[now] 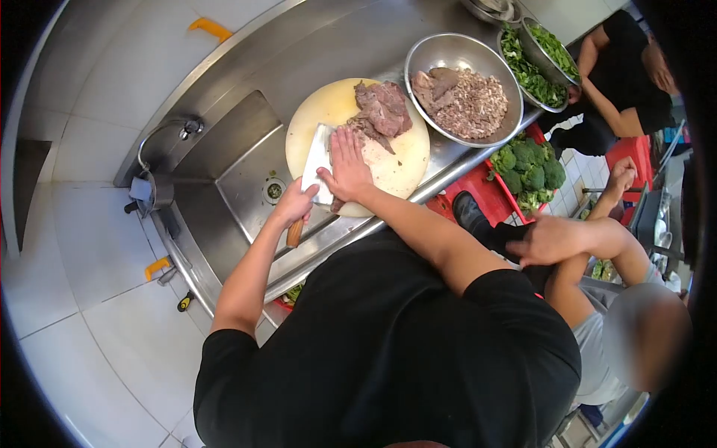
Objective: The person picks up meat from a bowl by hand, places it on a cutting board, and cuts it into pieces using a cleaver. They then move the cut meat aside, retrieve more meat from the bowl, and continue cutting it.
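Observation:
My left hand is closed around the wooden handle of a cleaver, whose broad blade lies over the left part of a round cutting board. Beside the blade, my right hand is stretched out flat, fingers together and thumb reaching to the blade. Under its palm a bit of meat shows, mostly hidden. A large piece of cooked-looking meat rests at the back of the board, just beyond my right fingertips. Small scraps lie near it.
Right of the board stands a steel bowl of chopped meat. Bowls of leafy greens are behind it. The sink basin and faucet are left. Broccoli fills a red crate below. Two people are close on the right.

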Motion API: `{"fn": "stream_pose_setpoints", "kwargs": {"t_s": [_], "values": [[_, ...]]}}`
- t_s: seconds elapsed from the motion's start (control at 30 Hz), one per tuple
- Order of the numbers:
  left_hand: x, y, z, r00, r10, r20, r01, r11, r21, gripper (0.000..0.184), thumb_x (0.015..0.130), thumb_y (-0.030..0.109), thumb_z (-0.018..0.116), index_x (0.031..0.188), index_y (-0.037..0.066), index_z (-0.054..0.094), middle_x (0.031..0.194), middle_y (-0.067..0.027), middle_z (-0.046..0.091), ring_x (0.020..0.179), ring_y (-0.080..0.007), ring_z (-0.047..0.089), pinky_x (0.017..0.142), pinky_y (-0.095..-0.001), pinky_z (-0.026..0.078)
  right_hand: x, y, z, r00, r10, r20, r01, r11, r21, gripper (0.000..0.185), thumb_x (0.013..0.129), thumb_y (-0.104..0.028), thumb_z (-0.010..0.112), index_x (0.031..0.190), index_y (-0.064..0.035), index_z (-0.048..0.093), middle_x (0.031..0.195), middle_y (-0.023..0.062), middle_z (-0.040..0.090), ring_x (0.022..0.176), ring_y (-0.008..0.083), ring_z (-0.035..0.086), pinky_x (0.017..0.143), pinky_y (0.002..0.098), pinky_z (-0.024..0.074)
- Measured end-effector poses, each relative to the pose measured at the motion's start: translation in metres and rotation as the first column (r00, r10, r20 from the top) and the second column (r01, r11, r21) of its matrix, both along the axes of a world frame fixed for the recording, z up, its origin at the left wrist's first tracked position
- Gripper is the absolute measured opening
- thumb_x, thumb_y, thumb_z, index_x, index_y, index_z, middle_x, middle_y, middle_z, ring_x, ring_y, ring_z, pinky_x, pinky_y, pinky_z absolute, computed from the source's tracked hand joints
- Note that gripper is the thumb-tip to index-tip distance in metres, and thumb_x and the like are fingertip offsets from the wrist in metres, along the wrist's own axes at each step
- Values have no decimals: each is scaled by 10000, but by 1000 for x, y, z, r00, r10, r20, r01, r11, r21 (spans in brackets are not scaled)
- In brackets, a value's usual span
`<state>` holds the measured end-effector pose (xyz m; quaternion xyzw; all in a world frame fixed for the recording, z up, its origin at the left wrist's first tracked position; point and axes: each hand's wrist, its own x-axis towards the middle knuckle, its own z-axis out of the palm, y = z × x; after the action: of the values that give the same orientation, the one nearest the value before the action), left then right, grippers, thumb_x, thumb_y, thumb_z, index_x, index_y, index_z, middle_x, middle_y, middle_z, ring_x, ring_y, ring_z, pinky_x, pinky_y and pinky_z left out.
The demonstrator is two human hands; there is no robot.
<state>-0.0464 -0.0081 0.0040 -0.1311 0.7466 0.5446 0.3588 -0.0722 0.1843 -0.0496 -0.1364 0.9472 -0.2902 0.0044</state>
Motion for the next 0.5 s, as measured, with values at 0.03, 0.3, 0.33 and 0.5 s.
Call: {"fn": "stream_pose_setpoints", "kwargs": {"t_s": [0.03,0.3,0.33,0.5], "values": [[7,-6,-1,1000,-7,14,7,1000,17,269,1090,252,555,1271,54,535,636,-1,492,396,-108,429,348,-298,408,-1,0,1,1000,9,12,-9,1000,11,972,1014,-579,468,1602,124,146,1697,326,96,1596,458,16,1304,524,7],[5,0,-1,998,-59,-33,58,998,-26,278,1071,220,565,1243,4,537,640,-31,520,392,-136,478,351,-322,416,-1,-2,-1,1000,-32,1,31,999,11,1018,994,-574,521,1600,136,116,1683,357,82,1588,488,16,1298,544,46],[4,-1,0,998,-57,-20,56,998,-28,280,1068,217,566,1242,-2,539,645,-39,532,393,-138,482,352,-325,418,-2,-3,-5,999,-40,-8,41,999,9,1023,991,-575,525,1599,138,114,1680,362,83,1587,490,17,1298,545,44],[23,-15,25,987,-159,-32,155,984,-92,282,1069,222,576,1267,25,548,627,-18,533,384,-127,462,362,-309,416,-1,1,-3,999,25,39,-26,999,35,1044,1006,-625,471,1600,144,90,1688,354,54,1594,468,-9,1302,527,34]]}}
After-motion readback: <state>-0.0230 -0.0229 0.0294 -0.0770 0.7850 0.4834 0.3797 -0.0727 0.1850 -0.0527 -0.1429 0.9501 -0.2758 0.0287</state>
